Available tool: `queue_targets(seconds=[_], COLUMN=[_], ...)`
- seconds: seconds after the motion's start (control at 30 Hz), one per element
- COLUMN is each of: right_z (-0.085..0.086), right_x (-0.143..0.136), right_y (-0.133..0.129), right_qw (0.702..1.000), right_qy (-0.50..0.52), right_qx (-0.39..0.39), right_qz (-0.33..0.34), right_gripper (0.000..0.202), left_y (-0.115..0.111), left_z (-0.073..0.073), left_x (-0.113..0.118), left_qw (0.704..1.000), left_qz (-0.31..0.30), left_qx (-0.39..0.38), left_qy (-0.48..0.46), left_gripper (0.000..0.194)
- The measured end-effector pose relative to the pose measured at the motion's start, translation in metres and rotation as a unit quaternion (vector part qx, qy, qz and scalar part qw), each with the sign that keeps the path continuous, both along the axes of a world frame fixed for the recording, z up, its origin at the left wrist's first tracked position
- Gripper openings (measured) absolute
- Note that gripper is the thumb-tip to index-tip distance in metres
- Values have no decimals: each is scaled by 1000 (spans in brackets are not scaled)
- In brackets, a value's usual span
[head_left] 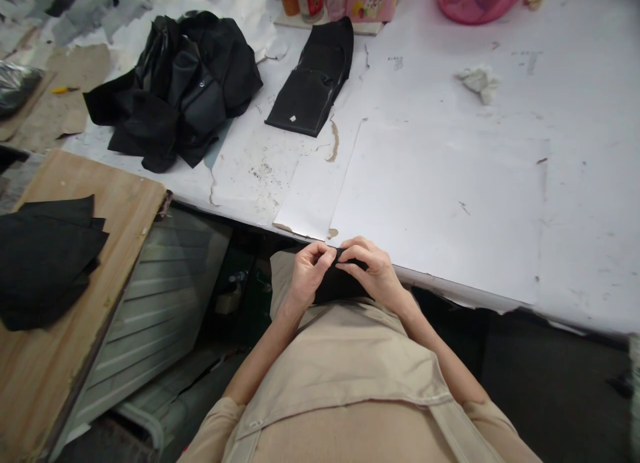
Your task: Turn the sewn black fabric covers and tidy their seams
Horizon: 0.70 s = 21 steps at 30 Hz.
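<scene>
A piece of black cloth (pixel 341 284) lies over my lap, just below the front edge of the table. My left hand (pixel 311 271) pinches its upper edge between thumb and forefinger. Close beside it, my right hand (pixel 373 266) has its thumb and fingers closed on the same edge. Whether something small sits between the fingertips is too fine to make out. On the white-covered table ahead lie a flat black fabric piece (pixel 305 93) with a small white mark and a crumpled heap of black material (pixel 187 93).
More black pieces (pixel 47 256) are stacked on a wooden board (pixel 120 196) at the left. Bottles (pixel 310 0), a pink carton (pixel 373 2) and a pink basin (pixel 477 0) stand at the back. A crumpled white tissue (pixel 479 82) and a yellow-handled tool (pixel 64 90) lie farther off.
</scene>
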State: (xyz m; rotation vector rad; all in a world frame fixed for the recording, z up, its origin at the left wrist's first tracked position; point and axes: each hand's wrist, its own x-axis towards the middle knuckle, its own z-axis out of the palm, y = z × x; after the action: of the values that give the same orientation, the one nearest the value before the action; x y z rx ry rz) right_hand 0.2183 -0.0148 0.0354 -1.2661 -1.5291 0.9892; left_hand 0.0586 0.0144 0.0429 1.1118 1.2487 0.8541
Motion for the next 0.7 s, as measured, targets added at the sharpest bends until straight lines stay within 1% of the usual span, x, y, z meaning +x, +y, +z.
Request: queue_targets(seconds=[0.1,0.23,0.33,0.47,0.7], right_z=[1,3,5,7,6], right_x=[1,2,4,7,4], right_y=[1,0,0,3,7], right_qw=[1000,998,993,980,961], right_qy=[19,53,90,133,194], right_qx=[-8,-31,-71,-143,-189], right_qz=[9,3,-4,-26,-50], right_gripper=[8,4,9,13,18], left_y=[0,0,0,-2,-4], left_z=[-3,-6,-6,-3,3], left_x=[-1,-1,1,4,9], left_qw=[1000,1000,1000,1000,998], left_qz=[-8,-13,-18,-29,-50], left_qx=[-8,-12,-14,-13,15], left_qy=[-10,-15,-17,3,45], left_gripper=[22,18,16,15,16])
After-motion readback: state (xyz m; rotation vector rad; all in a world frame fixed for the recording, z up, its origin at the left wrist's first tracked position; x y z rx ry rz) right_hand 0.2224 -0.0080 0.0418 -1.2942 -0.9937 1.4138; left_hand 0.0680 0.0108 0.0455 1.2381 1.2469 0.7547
